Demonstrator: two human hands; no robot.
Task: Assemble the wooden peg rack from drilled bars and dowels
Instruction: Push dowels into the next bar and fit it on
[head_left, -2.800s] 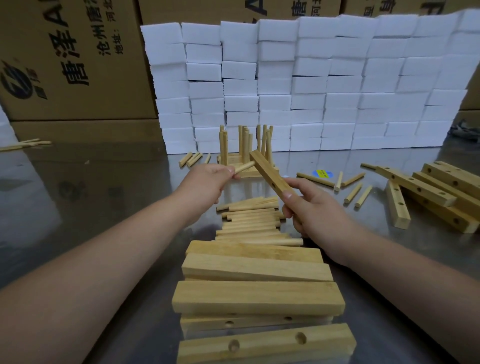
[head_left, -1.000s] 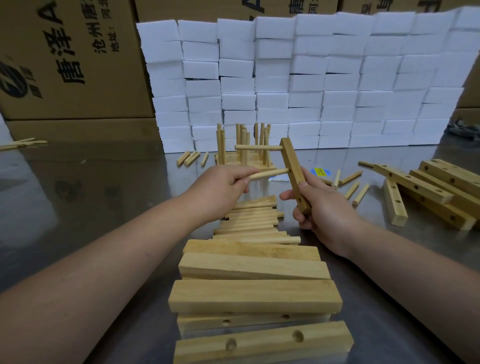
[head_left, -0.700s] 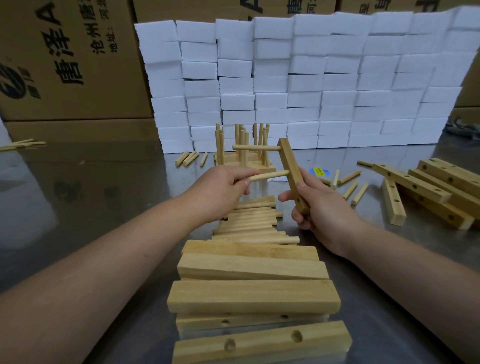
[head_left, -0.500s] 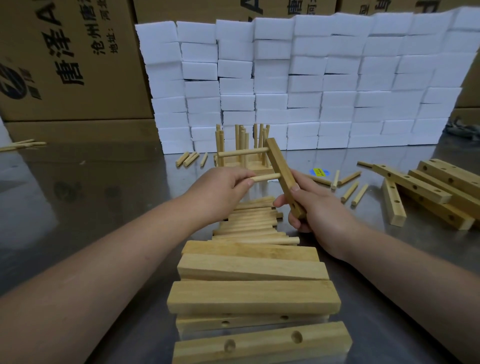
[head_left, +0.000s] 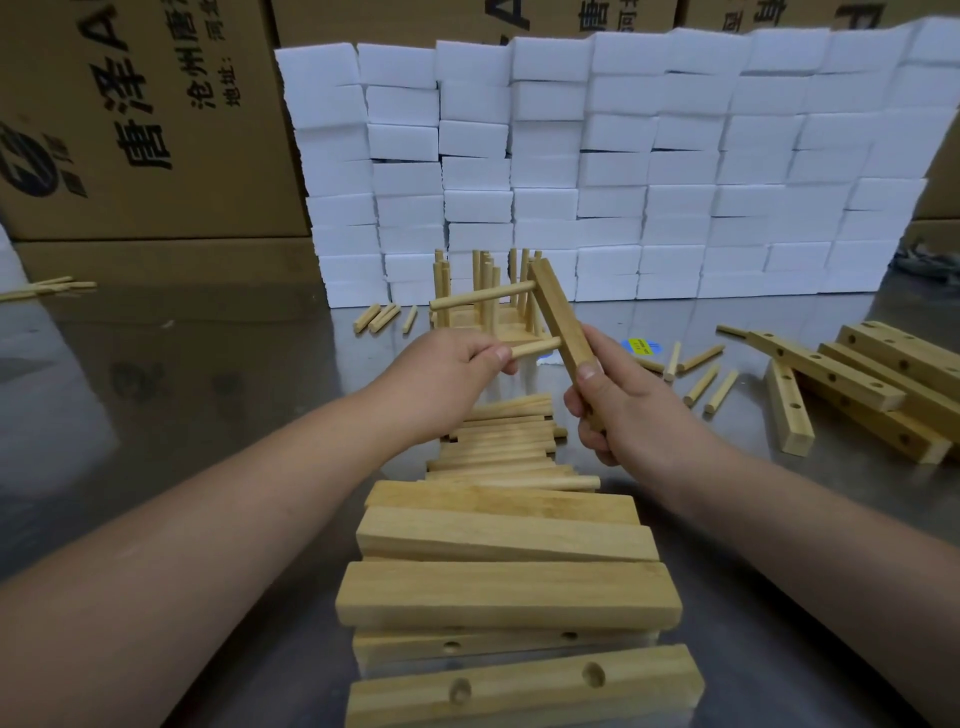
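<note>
Second peg going in now! The right hand (head_left: 623, 410) has its grip wrapped round the lower end of the pale drilled wooden bar (head_left: 558, 317), held up off the steel desk (head_left: 208, 389) and tipped further to the left than a second ago. One round wooden dowel (head_left: 483, 299) is already seated near the top, sticking out leftward. The left hand (head_left: 447, 374) has its grip pinched on a second short dowel (head_left: 537, 346), and the length showing between fingers and bar has shrunk over the last second, so the tip looks to be entering a lower hole. That makes two pegs on this bar, I'd say, though it probably needs a firm push to seat. More loose dowels (head_left: 504, 441) and stacked bars (head_left: 509, 597) wait just below the hands
</note>
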